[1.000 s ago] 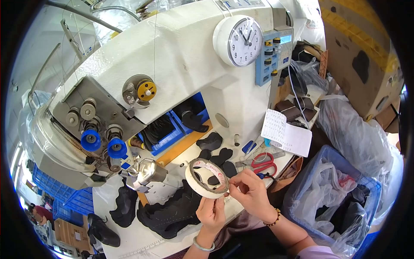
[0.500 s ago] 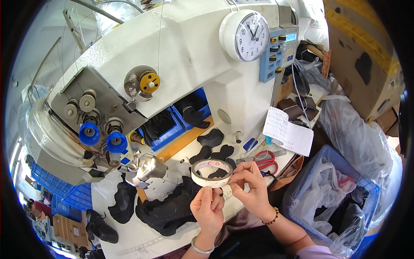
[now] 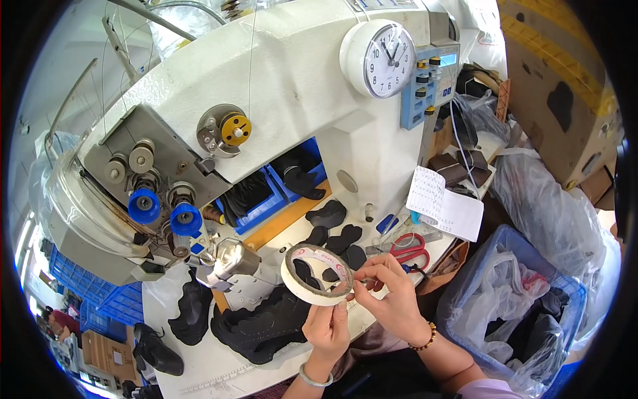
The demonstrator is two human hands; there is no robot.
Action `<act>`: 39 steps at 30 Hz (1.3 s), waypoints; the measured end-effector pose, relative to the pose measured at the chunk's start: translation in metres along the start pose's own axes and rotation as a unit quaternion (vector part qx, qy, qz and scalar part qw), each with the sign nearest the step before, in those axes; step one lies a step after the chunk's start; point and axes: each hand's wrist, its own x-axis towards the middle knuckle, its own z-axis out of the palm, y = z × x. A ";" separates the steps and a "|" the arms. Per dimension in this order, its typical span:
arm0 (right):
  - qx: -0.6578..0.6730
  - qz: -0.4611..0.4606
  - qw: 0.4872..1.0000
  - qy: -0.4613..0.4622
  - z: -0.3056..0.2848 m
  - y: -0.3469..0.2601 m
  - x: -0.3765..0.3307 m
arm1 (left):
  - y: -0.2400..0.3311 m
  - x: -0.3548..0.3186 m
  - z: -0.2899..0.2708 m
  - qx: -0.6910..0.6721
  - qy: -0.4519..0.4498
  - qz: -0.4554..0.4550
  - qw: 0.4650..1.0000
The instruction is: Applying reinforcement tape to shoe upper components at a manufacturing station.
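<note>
A large white industrial sewing machine [image 3: 266,100] is dominating the view, standing on the white table [image 3: 199,359] and carrying a round white wall clock [image 3: 380,58] and a blue control panel [image 3: 428,80] on its right end. To my right a blue plastic crate [image 3: 531,312] is sitting beside the table, stuffed with clear plastic bags. Black cut pieces of shoe upper [image 3: 266,326] are lying in a heap on the table just in front of the machine's post — more of them are lying further back near the blue bins [image 3: 279,196].

I am holding a roll of cream masking tape [image 3: 316,276] above the table edge, over the black pieces and in front of the machine. My left hand [image 3: 327,328] is supporting the roll from below, its grip closed on the lower rim with the fingers curled round it. My right hand [image 3: 392,292] is at the roll's right edge — thumb and forefinger are pinched together on the tape there; whether a loose end is between them I cannot tell.

Red-handled scissors [image 3: 409,249] are lying on the table just behind my right hand, beside a white paper sheet [image 3: 442,206].
</note>
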 end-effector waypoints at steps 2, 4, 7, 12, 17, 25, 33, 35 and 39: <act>0.006 0.003 1.000 -0.019 -0.002 -0.001 0.000 | -0.002 -0.001 -0.001 0.041 -0.014 0.016 0.999; 0.006 0.002 1.000 -0.021 -0.003 -0.001 0.001 | -0.003 -0.001 -0.001 0.043 -0.012 0.019 0.999; 0.001 -0.006 1.000 -0.017 -0.002 0.001 0.001 | -0.003 -0.001 -0.001 0.064 -0.017 0.035 0.997; -0.062 -0.088 0.993 0.037 0.001 0.007 0.002 | 0.001 0.000 -0.003 0.083 -0.029 0.051 0.995; 0.003 -0.080 0.996 0.031 0.001 0.007 0.002 | 0.006 0.003 0.003 -0.191 0.040 -0.116 0.974; 0.288 0.031 0.955 -0.061 -0.001 0.029 0.003 | 0.012 0.020 -0.010 -0.486 0.081 -0.307 0.814; 0.508 0.091 0.856 -0.027 0.006 0.020 0.000 | 0.013 0.024 -0.014 -0.431 0.094 -0.240 0.865; 0.383 0.060 0.921 -0.033 0.008 0.014 0.001 | 0.013 0.022 -0.014 -0.418 0.080 -0.220 0.878; 0.250 0.073 0.960 -0.103 0.010 0.021 0.004 | 0.017 0.016 -0.013 -0.339 0.047 -0.177 0.923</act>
